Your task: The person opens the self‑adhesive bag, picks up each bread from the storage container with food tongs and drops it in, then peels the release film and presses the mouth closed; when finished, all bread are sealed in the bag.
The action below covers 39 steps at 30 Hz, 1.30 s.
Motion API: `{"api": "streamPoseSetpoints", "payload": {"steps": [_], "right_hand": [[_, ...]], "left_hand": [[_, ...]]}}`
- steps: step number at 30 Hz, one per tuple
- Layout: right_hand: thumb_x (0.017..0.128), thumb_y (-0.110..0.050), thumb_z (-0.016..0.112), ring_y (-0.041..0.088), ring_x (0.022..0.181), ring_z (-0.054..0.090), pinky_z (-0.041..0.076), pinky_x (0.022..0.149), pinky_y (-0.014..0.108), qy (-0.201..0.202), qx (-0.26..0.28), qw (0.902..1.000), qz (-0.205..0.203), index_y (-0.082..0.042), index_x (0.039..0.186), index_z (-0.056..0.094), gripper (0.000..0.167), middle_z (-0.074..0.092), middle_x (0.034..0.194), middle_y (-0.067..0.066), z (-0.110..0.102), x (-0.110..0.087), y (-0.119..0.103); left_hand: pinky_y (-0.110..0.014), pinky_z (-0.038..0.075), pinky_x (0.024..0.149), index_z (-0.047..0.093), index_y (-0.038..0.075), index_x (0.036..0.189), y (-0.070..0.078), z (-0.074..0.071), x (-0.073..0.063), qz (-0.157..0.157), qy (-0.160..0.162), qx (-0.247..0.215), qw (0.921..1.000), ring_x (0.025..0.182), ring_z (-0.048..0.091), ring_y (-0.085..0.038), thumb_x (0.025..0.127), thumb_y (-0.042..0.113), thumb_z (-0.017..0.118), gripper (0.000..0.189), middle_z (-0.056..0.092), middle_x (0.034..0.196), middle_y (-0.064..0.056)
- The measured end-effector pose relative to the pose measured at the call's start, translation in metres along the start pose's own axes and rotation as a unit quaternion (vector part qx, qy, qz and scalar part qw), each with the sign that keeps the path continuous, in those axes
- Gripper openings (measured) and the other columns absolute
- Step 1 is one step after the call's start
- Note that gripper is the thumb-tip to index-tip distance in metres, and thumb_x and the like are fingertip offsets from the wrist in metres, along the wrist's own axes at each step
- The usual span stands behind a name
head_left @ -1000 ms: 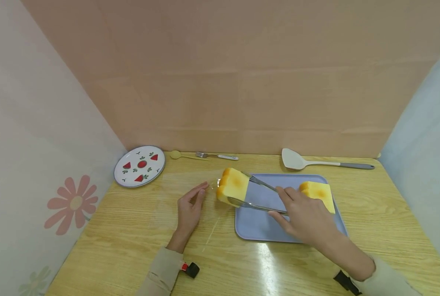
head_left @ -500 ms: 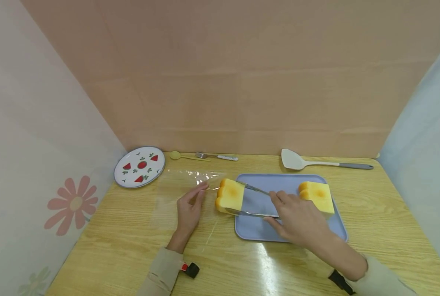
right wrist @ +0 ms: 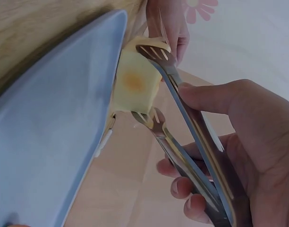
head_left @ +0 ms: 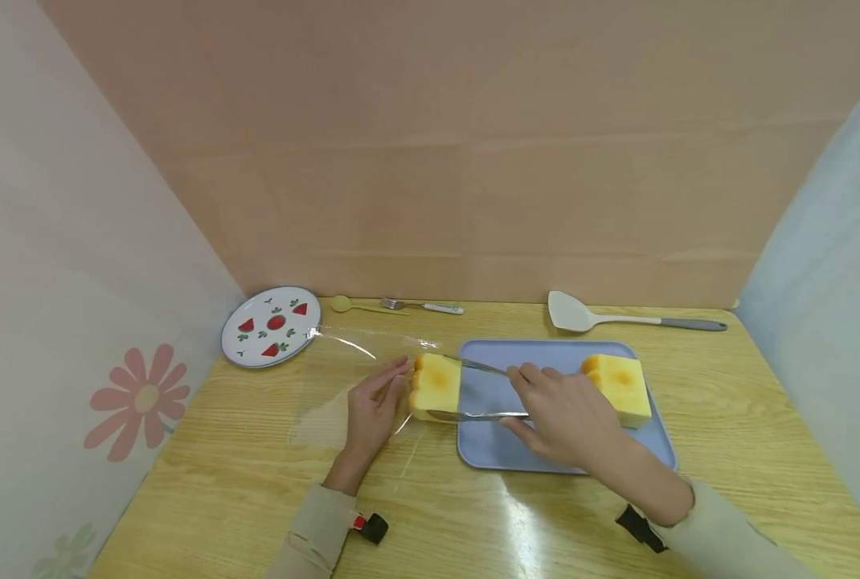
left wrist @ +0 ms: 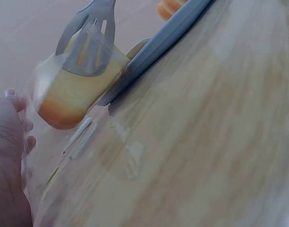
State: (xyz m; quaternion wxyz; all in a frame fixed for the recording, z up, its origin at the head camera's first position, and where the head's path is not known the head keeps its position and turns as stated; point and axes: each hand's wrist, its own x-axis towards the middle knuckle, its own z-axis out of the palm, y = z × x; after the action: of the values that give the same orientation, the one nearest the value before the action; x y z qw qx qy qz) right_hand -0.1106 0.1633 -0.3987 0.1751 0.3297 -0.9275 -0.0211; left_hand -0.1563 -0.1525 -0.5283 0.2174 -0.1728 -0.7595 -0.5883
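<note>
My right hand grips metal tongs, thumb on one arm and fingers on the other. Between the slotted tong heads is a thick piece of toast bread, yellow with a browned, lobed end that faces left. It overhangs the left edge of the blue tray. Just left of it, my left hand pinches the edge of a clear plastic bag with thumb and fingertips. In the left wrist view, the clear film overlaps the bread and the near tong head.
A second piece of bread sits on the tray's right side. Along the back lie a plate with watermelon prints, a yellow spoon, a fork and a white spatula with a grey-tipped handle.
The tongs and bread have moved left and lower, up to my left hand. The bag's mouth edge has lifted and shows more plainly; my left hand has stayed nearly in place.
</note>
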Motion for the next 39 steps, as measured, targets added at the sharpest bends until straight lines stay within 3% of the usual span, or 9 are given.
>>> {"api": "streamPoseSetpoints", "payload": {"steps": [5,16,23,31,39], "right_hand": [[0.087,-0.054,0.092,0.016,0.063,0.059,0.038,0.043,0.024,-0.01,0.008,0.9999,-0.002,-0.001,0.124,0.075,0.067,0.067,0.092,0.003,0.001,0.005,0.001],[0.09,-0.056,0.089,0.021,0.074,0.068,0.04,0.044,0.025,-0.021,0.035,0.9992,0.001,-0.004,0.134,0.074,0.07,0.074,0.108,0.006,0.017,0.011,0.002],[0.087,-0.057,0.091,0.015,0.067,0.059,0.032,0.044,0.02,-0.046,0.078,0.9958,0.014,-0.004,0.137,0.072,0.075,0.072,0.106,0.007,0.035,0.004,0.009],[0.09,-0.054,0.09,0.012,0.066,0.059,0.035,0.045,0.021,-0.044,0.103,0.9937,0.007,-0.005,0.136,0.075,0.07,0.075,0.108,0.005,0.044,0.002,0.019],[0.09,-0.052,0.09,0.012,0.072,0.068,0.037,0.048,0.019,-0.019,0.144,0.989,0.028,-0.01,0.141,0.075,0.068,0.079,0.123,0.006,0.052,-0.006,0.02]], "left_hand": [[-0.024,0.049,0.116,0.08,-0.005,0.124,0.0,0.0,0.001,0.008,0.011,0.008,0.9999,0.133,0.068,-0.049,0.107,-0.003,0.068,0.02,0.074,0.137,-0.024],[-0.022,0.049,0.117,0.082,-0.004,0.121,0.001,0.0,0.003,0.04,0.027,0.034,0.9983,0.127,0.073,-0.045,0.105,-0.004,0.071,0.019,0.077,0.134,-0.02],[-0.02,0.05,0.115,0.082,-0.004,0.121,-0.004,0.001,0.002,0.018,0.038,0.021,0.9989,0.125,0.073,-0.047,0.106,-0.003,0.07,0.019,0.077,0.132,-0.022],[-0.023,0.05,0.115,0.082,-0.003,0.121,-0.006,0.001,0.002,0.003,0.031,0.015,0.9994,0.127,0.073,-0.045,0.107,-0.002,0.071,0.018,0.078,0.133,-0.02],[-0.03,0.052,0.116,0.082,0.0,0.122,0.013,-0.001,0.006,0.022,0.013,0.051,0.9984,0.127,0.073,-0.043,0.106,0.002,0.072,0.019,0.077,0.135,-0.018]]}}
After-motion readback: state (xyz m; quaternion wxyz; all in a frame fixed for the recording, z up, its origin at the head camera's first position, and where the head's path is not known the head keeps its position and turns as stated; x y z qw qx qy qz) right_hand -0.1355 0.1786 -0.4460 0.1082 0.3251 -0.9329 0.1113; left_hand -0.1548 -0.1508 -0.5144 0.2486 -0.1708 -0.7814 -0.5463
